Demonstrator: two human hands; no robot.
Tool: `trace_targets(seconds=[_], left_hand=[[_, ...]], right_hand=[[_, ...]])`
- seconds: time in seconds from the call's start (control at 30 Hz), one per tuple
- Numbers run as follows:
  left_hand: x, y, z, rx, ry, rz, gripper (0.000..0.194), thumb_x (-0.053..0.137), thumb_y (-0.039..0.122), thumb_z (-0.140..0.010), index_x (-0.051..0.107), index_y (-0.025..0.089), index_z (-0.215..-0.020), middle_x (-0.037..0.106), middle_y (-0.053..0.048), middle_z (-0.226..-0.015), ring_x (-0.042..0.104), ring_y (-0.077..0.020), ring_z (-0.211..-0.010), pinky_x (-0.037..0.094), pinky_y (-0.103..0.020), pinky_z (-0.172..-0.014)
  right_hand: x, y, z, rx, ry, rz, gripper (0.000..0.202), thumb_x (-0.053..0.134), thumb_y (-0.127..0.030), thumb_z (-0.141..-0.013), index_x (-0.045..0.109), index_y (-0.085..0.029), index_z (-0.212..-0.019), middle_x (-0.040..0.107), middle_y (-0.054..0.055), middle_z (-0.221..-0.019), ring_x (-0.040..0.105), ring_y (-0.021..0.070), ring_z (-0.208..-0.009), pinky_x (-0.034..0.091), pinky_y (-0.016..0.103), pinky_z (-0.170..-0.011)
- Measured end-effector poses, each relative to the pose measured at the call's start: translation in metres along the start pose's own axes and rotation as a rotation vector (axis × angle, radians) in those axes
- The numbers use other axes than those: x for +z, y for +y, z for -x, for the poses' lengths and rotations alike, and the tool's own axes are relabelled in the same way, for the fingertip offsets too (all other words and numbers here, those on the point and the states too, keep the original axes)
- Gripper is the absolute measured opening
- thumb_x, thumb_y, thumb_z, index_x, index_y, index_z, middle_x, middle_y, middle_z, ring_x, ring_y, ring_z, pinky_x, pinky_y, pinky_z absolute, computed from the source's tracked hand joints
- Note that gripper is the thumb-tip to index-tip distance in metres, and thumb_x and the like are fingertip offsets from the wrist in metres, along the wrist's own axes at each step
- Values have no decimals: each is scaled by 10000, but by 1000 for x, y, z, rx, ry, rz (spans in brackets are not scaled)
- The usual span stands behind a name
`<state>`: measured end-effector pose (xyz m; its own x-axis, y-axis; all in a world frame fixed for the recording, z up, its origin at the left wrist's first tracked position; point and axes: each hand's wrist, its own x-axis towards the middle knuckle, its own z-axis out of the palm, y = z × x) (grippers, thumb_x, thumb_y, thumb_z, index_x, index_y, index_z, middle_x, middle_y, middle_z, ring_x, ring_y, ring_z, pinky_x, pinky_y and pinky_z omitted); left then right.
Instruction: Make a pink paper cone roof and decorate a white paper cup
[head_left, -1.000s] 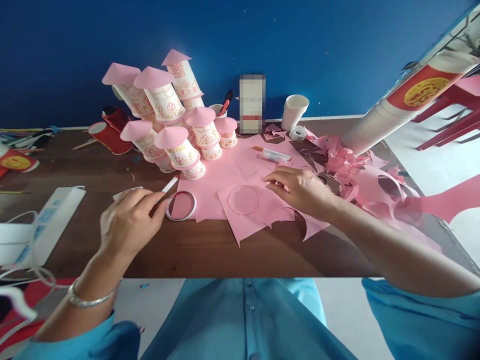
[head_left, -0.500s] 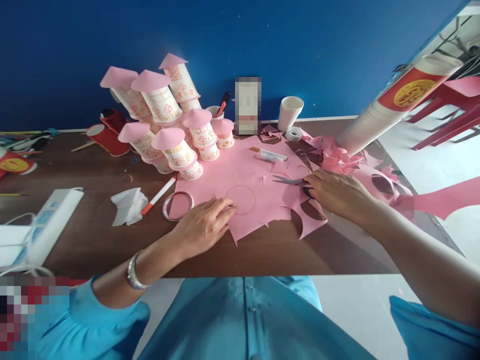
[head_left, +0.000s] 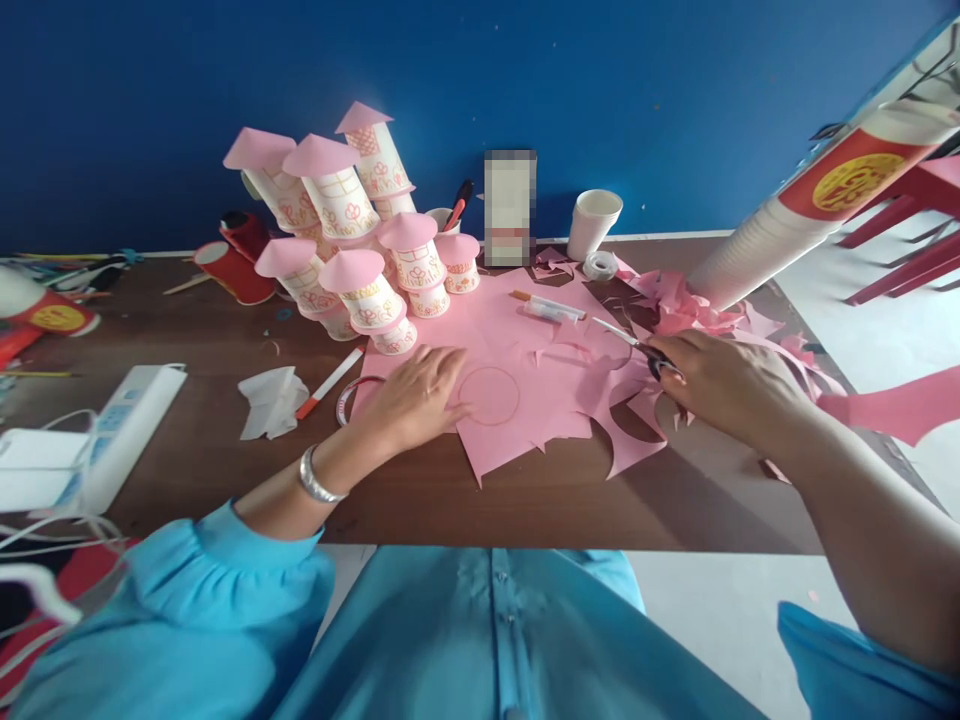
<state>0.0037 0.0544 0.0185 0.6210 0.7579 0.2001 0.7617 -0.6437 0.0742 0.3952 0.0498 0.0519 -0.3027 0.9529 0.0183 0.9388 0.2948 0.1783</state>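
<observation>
Bearing a thin drawn circle (head_left: 489, 397), pink paper (head_left: 495, 448)

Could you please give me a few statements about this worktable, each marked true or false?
1. The right hand holds scissors. True.
2. The left hand grips the red-capped marker. False: the red-capped marker lies on the table beside the white tissue, and the left hand is at the pink sheet.
3. A circle is drawn on the pink sheet. True.
4. The cone roofs are blue. False: the cone roofs are pink.
5. A power strip lies on the left part of the table. True.
6. The bracelet circles the right wrist. False: the bracelet is on the left one.
</observation>
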Motion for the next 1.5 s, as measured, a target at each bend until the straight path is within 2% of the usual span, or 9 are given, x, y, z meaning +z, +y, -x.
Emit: trace_targets(seconds=[0.13,0.3,0.4,0.6,0.77,0.9,1.07,1.2,1.5], left_hand=[[-1,-11,-23,-76,-108,47,637,815,394,-791,562,126,-1311,710,-195,-1240,671,-371,-1132,546,-501,-965],[-13,-10,-38,-218,-328,205,359,725,377,-785,617,204,-1081,726,-80,-1038,693,-296,-964,538,-400,-813],[-17,-8,-39,-258,-334,240,282,698,369,-791,614,215,-1012,709,-74,-1069,678,-284,-1018,527,-396,-874],[-25,2,-37,-327,-321,178,544,703,413,-783,576,170,-1253,697,-146,-1231,666,-343,-1128,519,-431,-897],[-27,1,-45,-252,-401,174,288,646,365,-795,655,188,-1022,735,-112,-990,682,-314,-900,455,-386,-721],[-25,-9,-46,-282,-282,432,120,671,331,-784,657,212,-796,697,-36,-823,613,-220,-745,413,-343,-681],[-23,-10,-39,-564,119,1117,310,832,412,-723,728,186,-909,734,-28,-895,646,-216,-854,491,-323,-778],[-21,3,-38,-738,352,1506,425,897,376,-647,733,167,-979,733,-21,-871,652,-186,-803,514,-309,-758],[-24,20,-36,-693,468,1600,270,864,346,-736,732,183,-905,762,-19,-863,706,-217,-900,534,-304,-768]], right_hand=[[-12,-4,3,169,24,-92,377,573,-233,-955,674,-198,-1316,796,152,-1110,724,306,-886,424,365,-627],[-6,-23,-3,63,292,-463,380,603,-276,-918,687,-217,-1284,796,116,-1169,754,268,-869,524,350,-703],[-2,-36,-12,48,361,-662,353,633,-271,-888,702,-234,-1232,803,79,-1090,764,257,-866,572,366,-767],[0,-59,-29,66,389,-881,358,686,-236,-829,716,-223,-1186,799,53,-984,765,238,-815,595,364,-782],[6,-77,-36,65,328,-935,353,727,-268,-818,720,-230,-1169,802,64,-1054,767,233,-789,590,355,-764],[8,-86,-40,-4,259,-1132,379,718,-294,-835,708,-234,-1210,783,56,-1045,748,217,-854,597,344,-766],[3,-90,-45,86,397,-1480,408,838,-429,-785,689,-233,-1111,720,27,-965,707,197,-880,600,328,-751],[-9,-104,-21,155,398,-1759,414,822,-548,-840,653,-257,-1080,671,7,-952,688,161,-815,568,264,-640],[-11,-142,78,109,-186,-1807,465,658,-658,-958,655,-230,-1138,682,61,-992,634,155,-804,552,273,-732]])
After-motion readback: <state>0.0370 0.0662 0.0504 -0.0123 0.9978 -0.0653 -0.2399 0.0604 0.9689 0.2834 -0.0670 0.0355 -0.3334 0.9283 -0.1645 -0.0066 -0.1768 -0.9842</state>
